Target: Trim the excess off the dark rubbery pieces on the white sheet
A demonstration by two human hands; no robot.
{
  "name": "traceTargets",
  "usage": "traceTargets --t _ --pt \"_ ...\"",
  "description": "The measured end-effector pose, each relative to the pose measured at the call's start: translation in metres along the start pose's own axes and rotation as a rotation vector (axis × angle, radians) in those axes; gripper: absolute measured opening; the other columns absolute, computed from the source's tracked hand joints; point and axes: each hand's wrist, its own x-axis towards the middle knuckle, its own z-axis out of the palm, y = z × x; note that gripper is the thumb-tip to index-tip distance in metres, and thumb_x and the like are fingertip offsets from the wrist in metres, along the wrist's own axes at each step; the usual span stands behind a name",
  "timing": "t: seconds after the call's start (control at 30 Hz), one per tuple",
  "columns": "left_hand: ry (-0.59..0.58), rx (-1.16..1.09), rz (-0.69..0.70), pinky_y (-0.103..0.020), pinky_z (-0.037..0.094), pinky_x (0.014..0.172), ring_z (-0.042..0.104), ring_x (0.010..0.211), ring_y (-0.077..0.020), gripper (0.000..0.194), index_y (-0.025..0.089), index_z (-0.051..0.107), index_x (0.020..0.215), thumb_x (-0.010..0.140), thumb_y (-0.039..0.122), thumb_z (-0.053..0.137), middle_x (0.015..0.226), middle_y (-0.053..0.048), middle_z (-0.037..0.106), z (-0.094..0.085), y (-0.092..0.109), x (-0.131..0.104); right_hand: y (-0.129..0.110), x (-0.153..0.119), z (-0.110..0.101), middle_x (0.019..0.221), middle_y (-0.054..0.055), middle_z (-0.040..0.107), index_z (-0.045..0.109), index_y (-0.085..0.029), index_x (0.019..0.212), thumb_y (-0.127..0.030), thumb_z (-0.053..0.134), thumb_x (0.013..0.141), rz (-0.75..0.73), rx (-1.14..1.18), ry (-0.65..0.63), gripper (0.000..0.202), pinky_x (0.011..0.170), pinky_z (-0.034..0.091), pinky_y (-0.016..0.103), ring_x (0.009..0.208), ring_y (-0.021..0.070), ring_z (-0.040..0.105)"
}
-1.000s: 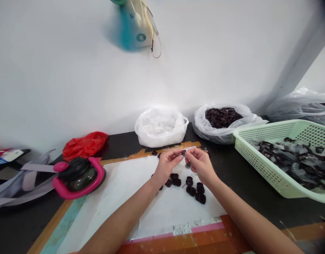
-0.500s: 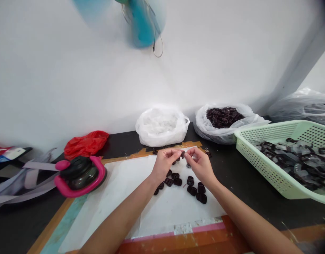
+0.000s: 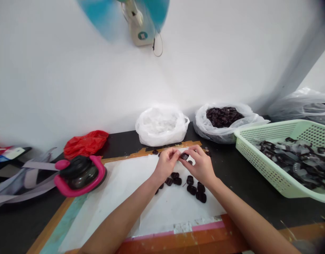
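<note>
Between my two hands is a small dark brown plastic piece [image 3: 184,156], too small to tell its exact kind. My right hand [image 3: 200,163] pinches it between thumb and fingers. Close by on its left, my left hand [image 3: 167,163] has thumb and fingertips pressed together at the edge of the same piece. Both hands are over a white paper sheet [image 3: 120,197]. Several similar dark pieces [image 3: 192,190] lie on the sheet below my hands, and part of the group is hidden by my left hand and forearm.
Against the wall stand a white plastic bag [image 3: 159,137] of pale pieces and another bag [image 3: 202,121] of dark ones. A green basket [image 3: 268,173] with mixed pieces is at right. At left are a pink-handled dark jug [image 3: 79,174] and a red bag [image 3: 85,144]. A blue fan [image 3: 157,14] hangs above.
My right hand has opened its grasp a little and turned, so the dark piece shows more. My left hand has shifted slightly right. The fan's blades have turned.
</note>
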Motion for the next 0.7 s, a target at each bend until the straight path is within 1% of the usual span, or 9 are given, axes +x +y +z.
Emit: traceTargets --t 0.03,0.1,0.17,0.2,0.3,0.37,0.43,0.53,0.7 --pt "0.043 0.003 -0.009 -0.024 0.043 0.067 0.057 0.070 -0.0138 0.023 0.014 0.060 0.076 0.081 0.036 0.060 0.074 -0.004 0.063 -0.001 -0.001 0.001 0.002 -0.001 0.001 0.097 0.009 0.061 0.065 -0.020 0.094 -0.033 0.060 0.085 -0.004 -0.022 0.004 0.016 0.069 0.045 0.029 0.080 0.0198 0.059" --pt "0.112 0.002 -0.017 -0.023 0.043 0.067 0.057 0.070 -0.0131 0.020 0.014 0.060 0.076 0.082 0.033 0.059 0.072 -0.003 0.063 -0.003 -0.002 0.003 0.004 -0.002 0.002 0.091 0.008 0.064 0.066 -0.020 0.094 -0.033 0.059 0.085 -0.006 -0.038 -0.012 0.017 0.067 0.045 0.028 0.075 0.0191 0.060" --pt "0.118 -0.038 -0.034 -0.023 0.042 0.065 0.057 0.070 -0.0127 0.021 0.015 0.060 0.076 0.082 0.035 0.058 0.074 -0.002 0.062 -0.004 -0.003 0.004 0.005 -0.003 0.001 0.080 0.006 0.064 0.066 -0.020 0.093 -0.032 0.057 0.086 0.003 -0.034 -0.045 0.017 0.064 0.043 0.027 0.068 0.0179 0.059" --pt "0.089 -0.075 -0.054 -0.022 0.042 0.063 0.056 0.069 -0.0126 0.023 0.015 0.060 0.076 0.082 0.037 0.057 0.074 -0.002 0.061 -0.004 -0.004 0.004 0.005 -0.003 0.001 0.075 0.005 0.064 0.067 -0.020 0.091 -0.033 0.056 0.086 0.012 -0.028 -0.055 0.017 0.063 0.043 0.027 0.065 0.0174 0.058" --pt "-0.078 -0.187 -0.155 -0.022 0.039 0.055 0.053 0.061 -0.0116 0.035 0.015 0.058 0.072 0.083 0.047 0.055 0.068 -0.002 0.057 -0.003 -0.005 0.003 0.002 -0.001 -0.001 0.070 0.004 0.062 0.067 -0.020 0.084 -0.035 0.056 0.086 0.040 -0.001 -0.069 0.018 0.059 0.040 0.026 0.060 0.0161 0.055" --pt "-0.137 -0.217 -0.181 -0.022 0.038 0.054 0.049 0.057 -0.0101 0.036 0.015 0.055 0.068 0.081 0.048 0.058 0.062 0.000 0.053 -0.001 -0.005 0.002 -0.001 0.000 -0.002 0.067 0.004 0.061 0.067 -0.020 0.080 -0.035 0.057 0.085 0.047 0.009 -0.078 0.019 0.058 0.038 0.025 0.059 0.0154 0.053" --pt "-0.096 -0.208 -0.146 -0.021 0.040 0.055 0.048 0.058 -0.0092 0.034 0.015 0.052 0.065 0.077 0.044 0.064 0.062 0.002 0.050 0.001 -0.005 0.001 -0.004 0.001 -0.002 0.066 0.003 0.060 0.066 -0.020 0.077 -0.034 0.057 0.084 0.051 0.020 -0.090 0.019 0.057 0.037 0.025 0.058 0.0148 0.052" --pt "-0.001 -0.169 -0.075 -0.021 0.043 0.059 0.048 0.061 -0.0092 0.031 0.015 0.051 0.064 0.076 0.040 0.065 0.064 0.002 0.048 0.004 -0.006 0.000 -0.007 0.001 -0.003 0.062 0.003 0.059 0.064 -0.018 0.069 -0.031 0.058 0.082 0.093 0.048 -0.098 0.019 0.055 0.036 0.024 0.055 0.0137 0.050" --pt "0.067 -0.132 -0.046 -0.021 0.043 0.060 0.045 0.060 -0.0089 0.033 0.015 0.050 0.062 0.076 0.041 0.065 0.062 0.003 0.047 0.009 -0.011 -0.001 -0.012 -0.002 0.001 0.059 0.001 0.058 0.065 -0.017 0.067 -0.028 0.060 0.078 0.166 0.094 -0.109 0.016 0.051 0.035 0.023 0.052 0.0121 0.047"
